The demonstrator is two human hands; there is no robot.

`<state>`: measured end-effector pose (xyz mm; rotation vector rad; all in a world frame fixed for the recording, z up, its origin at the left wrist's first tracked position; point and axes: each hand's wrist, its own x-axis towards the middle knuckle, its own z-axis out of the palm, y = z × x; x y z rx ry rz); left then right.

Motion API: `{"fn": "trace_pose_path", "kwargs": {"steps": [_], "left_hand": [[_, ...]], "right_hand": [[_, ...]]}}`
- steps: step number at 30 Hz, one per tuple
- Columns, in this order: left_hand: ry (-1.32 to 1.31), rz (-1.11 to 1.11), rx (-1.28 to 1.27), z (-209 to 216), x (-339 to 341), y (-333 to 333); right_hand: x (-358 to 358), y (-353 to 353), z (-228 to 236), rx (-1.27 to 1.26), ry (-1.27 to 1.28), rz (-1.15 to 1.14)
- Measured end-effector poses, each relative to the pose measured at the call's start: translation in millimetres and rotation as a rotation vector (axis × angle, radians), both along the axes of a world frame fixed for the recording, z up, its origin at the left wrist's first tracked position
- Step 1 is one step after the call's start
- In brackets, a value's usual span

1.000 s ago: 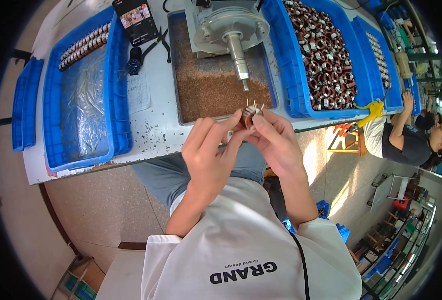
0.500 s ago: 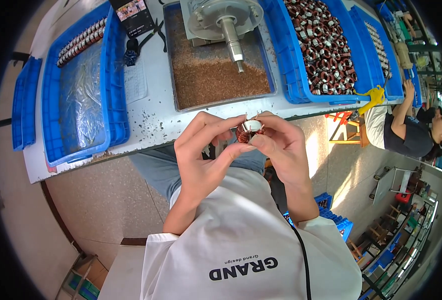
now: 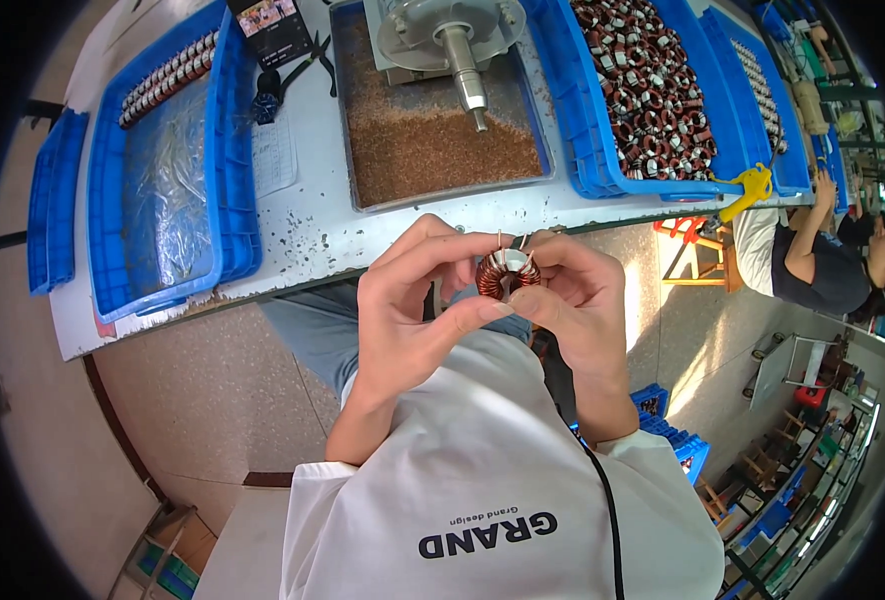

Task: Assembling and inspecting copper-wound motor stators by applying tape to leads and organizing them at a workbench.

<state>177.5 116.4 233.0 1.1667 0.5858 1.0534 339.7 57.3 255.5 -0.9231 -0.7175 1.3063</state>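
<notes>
Between my two hands, off the near edge of the bench, is a ring-shaped coil (image 3: 494, 284) wound with copper-brown wire, with a white band and thin wire ends sticking up. My left hand (image 3: 408, 300) pinches its left side between thumb and fingers. On the other side my right hand (image 3: 581, 300) grips it the same way, thumb at the near side. Beyond the hands stands a grey machine (image 3: 453, 40) with a metal spindle (image 3: 471, 95), over a tray (image 3: 443, 196) covered with brown scraps.
At left, a blue crate (image 3: 233, 200) holds rows of coils and plastic film. Pliers (image 3: 308, 65), a watch (image 3: 266, 97) and a phone (image 3: 271, 30) lie beside it. A blue crate (image 3: 588, 150) heaped with coils stands at right, near a yellow-handled tool (image 3: 756, 183). A co-worker (image 3: 823, 260) sits farther right.
The coil has turned in my fingers, so its open ring and windings show more. Both hands still hold it, and the bench has shifted slightly in view.
</notes>
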Motion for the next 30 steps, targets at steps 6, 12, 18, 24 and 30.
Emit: {"fn": "trace_pose_path", "kwargs": {"steps": [6, 12, 18, 24, 30], "left_hand": [[-0.044, -0.031, 0.003, -1.2, 0.3, -0.2], [-0.036, -0.027, 0.016, 1.7, -0.8, -2.1], [0.074, -0.013, 0.160, 0.9, -2.4, 2.0], [0.004, -0.030, 0.002, 5.7, 6.0, 0.3], [0.246, 0.082, 0.120, 3.2, 2.1, -3.1]], "right_hand": [[-0.7, -0.1, 3.5, -0.016, 0.054, 0.024], [-1.2, -0.7, 6.0, -0.090, 0.091, 0.051], [7.0, 1.0, -1.4, -0.129, 0.125, 0.108], [11.5, 9.0, -24.7, -0.136, 0.128, 0.242], [3.2, 12.2, -10.7, -0.212, 0.138, 0.197]]}}
